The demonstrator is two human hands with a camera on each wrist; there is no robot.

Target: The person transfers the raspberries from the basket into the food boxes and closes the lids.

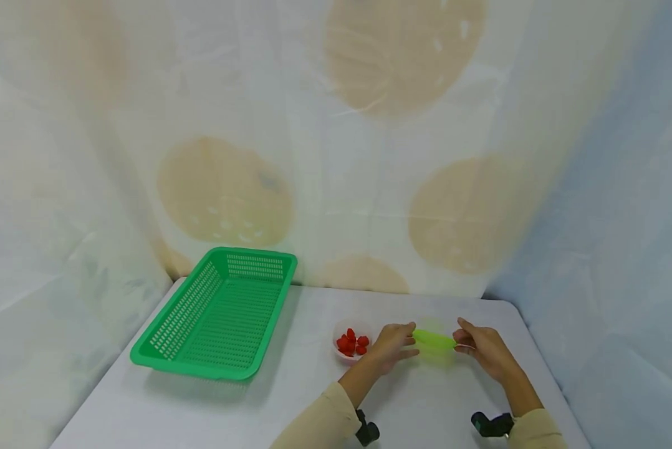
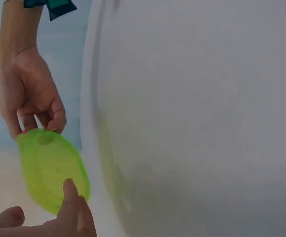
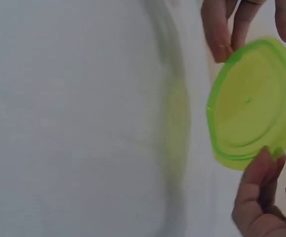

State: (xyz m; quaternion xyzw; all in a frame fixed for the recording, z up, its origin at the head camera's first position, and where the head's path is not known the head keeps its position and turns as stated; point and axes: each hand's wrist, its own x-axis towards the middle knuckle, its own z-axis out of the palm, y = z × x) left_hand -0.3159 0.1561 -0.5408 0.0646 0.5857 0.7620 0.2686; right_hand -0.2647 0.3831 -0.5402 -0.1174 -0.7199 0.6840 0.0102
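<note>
Both hands hold a translucent lime-green dish (image 1: 434, 340), shallow and pointed at an end like a lemon, above the white table. The left hand (image 1: 391, 346) has its fingertips on the dish's left end, its other fingers spread. At the opposite end, the right hand (image 1: 484, 349) pinches the rim between thumb and fingers. In the right wrist view the dish (image 3: 251, 103) is tilted, showing its raised rim. Just left of the left hand stands a small pinkish bowl (image 1: 349, 360) with several red pieces (image 1: 347, 343) inside, partly overlapped by that hand.
A large green perforated basket (image 1: 224, 374) occupies the left part of the white table (image 1: 291, 405). Curtains with orange round prints hang behind the table and along both sides. Black wrist devices (image 1: 492, 425) sit at the sleeve cuffs.
</note>
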